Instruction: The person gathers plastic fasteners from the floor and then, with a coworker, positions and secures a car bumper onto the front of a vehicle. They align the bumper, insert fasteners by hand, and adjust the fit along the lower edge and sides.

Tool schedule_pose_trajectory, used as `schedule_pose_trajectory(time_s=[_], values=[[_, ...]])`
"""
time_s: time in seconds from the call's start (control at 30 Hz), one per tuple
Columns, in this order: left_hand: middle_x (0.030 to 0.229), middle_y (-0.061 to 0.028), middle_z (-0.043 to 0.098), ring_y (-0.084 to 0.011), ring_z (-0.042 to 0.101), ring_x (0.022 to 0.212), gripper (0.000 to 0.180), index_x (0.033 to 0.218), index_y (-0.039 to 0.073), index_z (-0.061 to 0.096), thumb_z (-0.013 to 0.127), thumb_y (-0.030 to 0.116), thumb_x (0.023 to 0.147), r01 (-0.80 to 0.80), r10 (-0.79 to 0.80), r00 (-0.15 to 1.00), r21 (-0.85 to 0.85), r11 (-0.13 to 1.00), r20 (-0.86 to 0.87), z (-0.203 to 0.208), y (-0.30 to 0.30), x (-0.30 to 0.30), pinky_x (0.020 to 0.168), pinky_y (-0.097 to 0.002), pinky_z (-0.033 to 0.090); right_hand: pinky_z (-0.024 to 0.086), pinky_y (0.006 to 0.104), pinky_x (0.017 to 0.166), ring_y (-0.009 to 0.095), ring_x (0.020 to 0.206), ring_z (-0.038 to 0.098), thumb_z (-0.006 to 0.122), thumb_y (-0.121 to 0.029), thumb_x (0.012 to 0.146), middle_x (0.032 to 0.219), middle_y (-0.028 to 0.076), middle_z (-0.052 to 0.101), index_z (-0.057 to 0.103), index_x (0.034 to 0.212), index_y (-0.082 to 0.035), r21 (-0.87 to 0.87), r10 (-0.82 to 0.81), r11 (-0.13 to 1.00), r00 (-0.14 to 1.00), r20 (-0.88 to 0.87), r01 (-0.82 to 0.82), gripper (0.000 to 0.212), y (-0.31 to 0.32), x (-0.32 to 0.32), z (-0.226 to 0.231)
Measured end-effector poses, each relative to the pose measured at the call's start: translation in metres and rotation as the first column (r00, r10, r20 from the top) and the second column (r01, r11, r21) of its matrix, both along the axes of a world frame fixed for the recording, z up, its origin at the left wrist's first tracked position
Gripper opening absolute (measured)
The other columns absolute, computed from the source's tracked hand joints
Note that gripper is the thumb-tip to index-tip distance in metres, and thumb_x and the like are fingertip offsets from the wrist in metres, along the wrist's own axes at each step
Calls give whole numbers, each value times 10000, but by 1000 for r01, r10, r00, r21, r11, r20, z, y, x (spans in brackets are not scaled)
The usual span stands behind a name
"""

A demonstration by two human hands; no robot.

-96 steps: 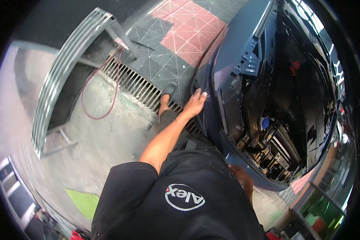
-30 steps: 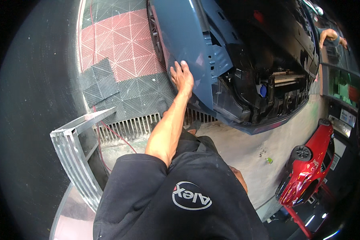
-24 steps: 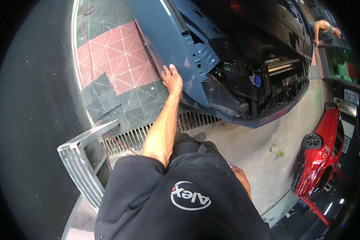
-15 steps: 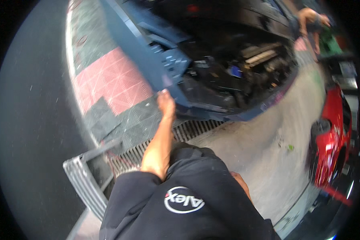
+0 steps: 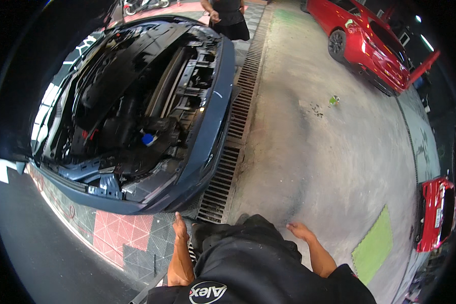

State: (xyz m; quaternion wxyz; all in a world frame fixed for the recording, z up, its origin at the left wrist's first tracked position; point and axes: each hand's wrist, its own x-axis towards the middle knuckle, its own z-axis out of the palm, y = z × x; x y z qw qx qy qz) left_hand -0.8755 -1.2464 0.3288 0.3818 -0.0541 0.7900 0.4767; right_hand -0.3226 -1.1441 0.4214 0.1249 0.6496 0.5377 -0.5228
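Observation:
A blue-grey car (image 5: 214, 137) stands at my left with its engine bay (image 5: 131, 111) uncovered. Inside the bay a blue cap (image 5: 147, 139) shows among black parts. My left hand (image 5: 180, 228) is just below the car's front corner, fingers stretched out and holding nothing. Whether its fingertips touch the bodywork, I cannot tell. On the other side of my body, my right hand (image 5: 301, 231) hangs over the concrete floor, fingers loosely bent and apart, with nothing in them.
A slotted floor drain (image 5: 245, 96) runs along the car's front. Another person (image 5: 228, 17) stands beyond it. Two red cars, one farther back (image 5: 362, 48) and one at right (image 5: 435, 215), flank the concrete. A green mat (image 5: 374, 245) and a small green-labelled container (image 5: 334, 100) lie on the floor.
My view has swung right, so the blue-grey car now sits farther left. My left hand is lower beside its corner. My right hand has come into sight.

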Motion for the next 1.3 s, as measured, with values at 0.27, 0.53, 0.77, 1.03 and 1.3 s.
schedule_pose_trajectory(time_s=[0.27, 0.53, 0.77, 1.03, 1.3], values=[[919, -119, 578, -226, 521, 805, 582, 1116, -14, 630, 605, 549, 971, 338, -347, 937, -144, 930, -40, 1, 65, 55, 695, -371, 388, 453, 425, 1064, 380, 1249, 617, 570, -444, 1001, 1277, 258, 671, 636, 1315, 36, 82, -296, 951, 955, -30, 297, 578, -56, 61, -19], [966, -100, 680, -163, 612, 891, 504, 1168, -80, 659, 593, 400, 1029, 597, -594, 798, -1, 802, -106, 27, 243, 113, 802, -320, 495, 473, 412, 1044, 385, 1227, 632, 566, -440, 1002, 1258, 275, 673, 629, 1310, 56, 96, -463, 876, 880, -111, 473, 587, -44, 52, -30], [1050, -73, 677, -170, 636, 910, 441, 1215, -40, 649, 566, 362, 1052, 514, -510, 855, 302, 803, -99, 58, 489, 166, 822, -322, 503, 511, 404, 814, 301, 888, 676, 536, -383, 1017, 965, 171, 728, 706, 1061, 23, 142, -405, 904, 914, -16, 403, 443, 2, 89, -22], [1129, -57, 662, -150, 650, 963, 469, 1306, 7, 602, 587, 395, 1042, 303, -335, 942, 467, 830, -15, 131, 690, 157, 816, -308, 501, 514, 380, 804, 271, 893, 680, 538, -355, 1023, 1001, 156, 729, 710, 1086, 23, 145, -420, 885, 893, -159, 442, 420, 186, 101, 30], [1197, -126, 674, -192, 662, 1006, 502, 1332, -45, 576, 575, 366, 1043, 227, -297, 951, 449, 864, 91, 115, 741, 159, 891, -351, 517, 519, 364, 831, 215, 905, 670, 582, -397, 1015, 1035, 147, 726, 674, 1245, 46, 84, -513, 853, 857, -47, 516, 508, 376, 167, 14]])
